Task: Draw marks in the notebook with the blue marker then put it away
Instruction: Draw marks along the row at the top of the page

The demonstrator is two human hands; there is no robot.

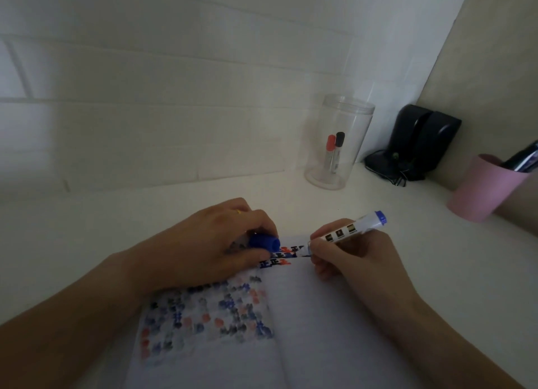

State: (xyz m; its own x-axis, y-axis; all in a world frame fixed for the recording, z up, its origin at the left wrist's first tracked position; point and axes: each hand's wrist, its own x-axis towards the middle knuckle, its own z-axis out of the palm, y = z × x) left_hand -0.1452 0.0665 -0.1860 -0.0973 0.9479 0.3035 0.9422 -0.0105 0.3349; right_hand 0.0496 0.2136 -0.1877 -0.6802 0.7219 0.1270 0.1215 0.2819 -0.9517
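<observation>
An open notebook (317,324) lies on the white desk in front of me, its left page covered with red, blue and black marks. My right hand (349,254) grips the blue marker (353,227), white-bodied with a blue end, tip down on the top of the right page. My left hand (215,243) rests on the upper left page and holds the marker's blue cap (263,241) between its fingers. The marker's tip is hidden behind my right fingers.
A clear plastic jar (339,141) holding a red and a black marker stands at the back right. Beside it sit a black device with cables (419,144) and a pink cup (486,188) against the right wall. White tiled wall lies behind.
</observation>
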